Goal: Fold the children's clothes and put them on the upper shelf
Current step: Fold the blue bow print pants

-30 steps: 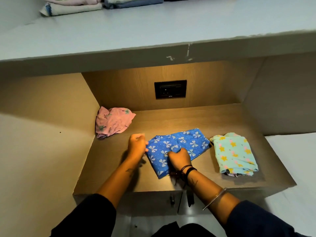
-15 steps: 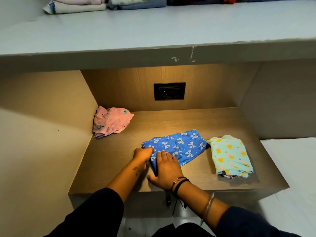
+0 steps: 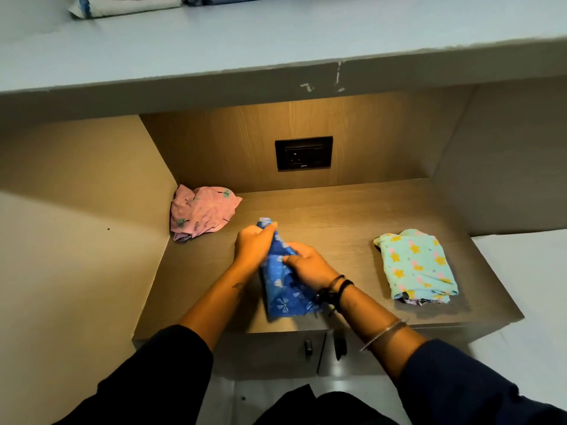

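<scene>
A blue garment with pale bow prints [image 3: 283, 297] hangs bunched above the wooden counter [image 3: 352, 228], lifted off it. My left hand [image 3: 253, 245] grips its upper end, and my right hand [image 3: 306, 265] grips it just below. A crumpled pink garment [image 3: 202, 211] lies in the counter's back left corner. A folded mint garment with yellow stars [image 3: 414, 266] lies at the right. The grey upper shelf [image 3: 276, 41] spans the top, with folded clothes [image 3: 122, 6] at its far edge.
A black wall socket [image 3: 303, 153] sits in the wooden back panel. Side walls close in the counter on the left and right. Cabinet doors with dark handles [image 3: 322, 348] are below the counter's front edge.
The blue garment lay spread flat on the counter under my hands. Now both hands have gathered it up and lifted it, bunched and hanging.
</scene>
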`<state>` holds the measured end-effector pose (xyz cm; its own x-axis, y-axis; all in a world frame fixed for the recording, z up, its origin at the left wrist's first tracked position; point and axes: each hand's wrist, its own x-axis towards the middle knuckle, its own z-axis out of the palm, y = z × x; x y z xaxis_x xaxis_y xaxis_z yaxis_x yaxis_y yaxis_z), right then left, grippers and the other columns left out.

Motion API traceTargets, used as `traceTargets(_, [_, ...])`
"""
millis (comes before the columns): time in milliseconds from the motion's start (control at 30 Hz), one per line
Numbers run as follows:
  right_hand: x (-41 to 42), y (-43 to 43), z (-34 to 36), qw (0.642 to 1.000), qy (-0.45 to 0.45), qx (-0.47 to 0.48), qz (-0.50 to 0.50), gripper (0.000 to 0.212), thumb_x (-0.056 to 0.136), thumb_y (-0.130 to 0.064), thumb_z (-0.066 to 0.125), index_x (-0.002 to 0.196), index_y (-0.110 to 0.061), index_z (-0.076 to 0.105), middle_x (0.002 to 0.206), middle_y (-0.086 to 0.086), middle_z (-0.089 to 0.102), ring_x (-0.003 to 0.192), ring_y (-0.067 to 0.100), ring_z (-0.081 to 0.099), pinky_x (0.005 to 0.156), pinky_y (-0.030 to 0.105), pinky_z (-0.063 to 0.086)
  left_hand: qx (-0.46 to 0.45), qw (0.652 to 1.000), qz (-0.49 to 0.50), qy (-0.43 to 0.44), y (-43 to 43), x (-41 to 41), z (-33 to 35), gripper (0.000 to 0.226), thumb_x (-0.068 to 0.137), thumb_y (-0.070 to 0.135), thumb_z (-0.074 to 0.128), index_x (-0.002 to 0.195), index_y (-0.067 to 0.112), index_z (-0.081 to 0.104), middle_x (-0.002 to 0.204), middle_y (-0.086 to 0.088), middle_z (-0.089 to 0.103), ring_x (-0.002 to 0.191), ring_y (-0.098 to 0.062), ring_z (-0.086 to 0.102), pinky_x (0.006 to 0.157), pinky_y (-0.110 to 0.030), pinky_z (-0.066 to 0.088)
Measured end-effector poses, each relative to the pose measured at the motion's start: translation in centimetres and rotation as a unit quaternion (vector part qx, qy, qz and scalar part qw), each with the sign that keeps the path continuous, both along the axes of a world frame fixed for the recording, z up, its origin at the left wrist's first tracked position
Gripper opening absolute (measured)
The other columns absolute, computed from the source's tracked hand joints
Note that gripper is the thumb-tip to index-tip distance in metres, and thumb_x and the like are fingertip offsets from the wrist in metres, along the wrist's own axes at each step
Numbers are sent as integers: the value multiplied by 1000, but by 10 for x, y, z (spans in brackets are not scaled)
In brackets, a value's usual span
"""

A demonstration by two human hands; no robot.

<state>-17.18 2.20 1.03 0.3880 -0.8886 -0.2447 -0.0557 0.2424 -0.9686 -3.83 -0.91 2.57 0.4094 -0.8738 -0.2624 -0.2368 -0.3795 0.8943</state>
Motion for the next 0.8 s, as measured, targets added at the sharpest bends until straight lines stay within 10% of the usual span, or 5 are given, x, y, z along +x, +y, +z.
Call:
traceTargets(300, [-46,30,-39,976,-9,198,-90,25,86,-2,48,101,-12,64,103,12,73,88,27,73,71,42,61,62,993,-86,-56,20,-9,-33,27,87,37,61,71,16,57,68,-8,58,60,-20,52,60,-33,45])
traceTargets(567, [-38,53,-39,957,203,-8,-205,22,77,-30,62,72,-9,57,71,3,67,64,19,61,65,39,55,75,992,-66,-77,35,-14,-50,32,78,52,65,74,22,54,69,2,66,63,-17,64,50,-29,52])
traceTargets(800, [-54,72,-50,930,328,23,-166,27,74,-41,59,62,-20,49,62,-8,58,58,14,55,50,24,36,116,987,-97,-49,48,-27,-60,43,74,50,74,93,23,47,93,-1,66,78,-17,67,70,-36,60])
